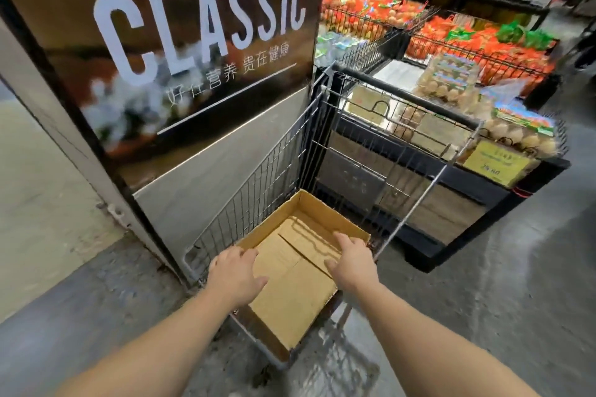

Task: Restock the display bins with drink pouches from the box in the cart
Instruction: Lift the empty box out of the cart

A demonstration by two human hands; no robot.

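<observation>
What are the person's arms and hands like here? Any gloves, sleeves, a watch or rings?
Both arms are bare as far as the picture shows: no sleeve reaches into view. The left hand and the right hand wear no gloves. No watch, band or bracelet shows on either wrist, and no ring can be made out, though the picture is a little blurred.

The box (292, 287) is plain brown corrugated cardboard, matt, its bottom flaps creased. The cart (322, 151) around it is thin grey metal wire with a dull sheen. At ten o'clock, the "CLASSIC" panel (180, 51) is smooth and glossy. The floor (516, 284) looks like polished grey concrete, faintly reflective.
</observation>
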